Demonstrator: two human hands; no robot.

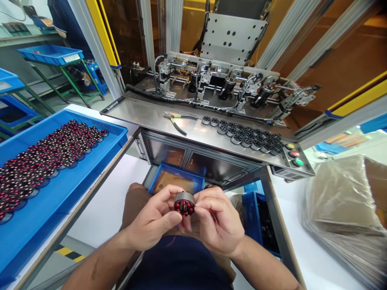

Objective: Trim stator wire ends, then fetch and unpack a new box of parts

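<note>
Left hand [151, 219] grips the wound core [184, 204] near centre, right of the blue tray [96, 155], right hand [222, 219] pinches probably its red wire [215, 217]; keep core steady, tension light.

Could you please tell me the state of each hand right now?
Left hand: closed, holding the round part.
Right hand: closed at the part's edge, holding red wire.

The held part [184, 203] was grey outside, red and black within; the wire [215, 218] was red. The near tray [86, 167] was blue, its pieces [48, 159] red and black with pale dots. Floor tape [71, 254] bore yellow-and-black stripes. Buttons [294, 154] were yellow, red and green.
</note>
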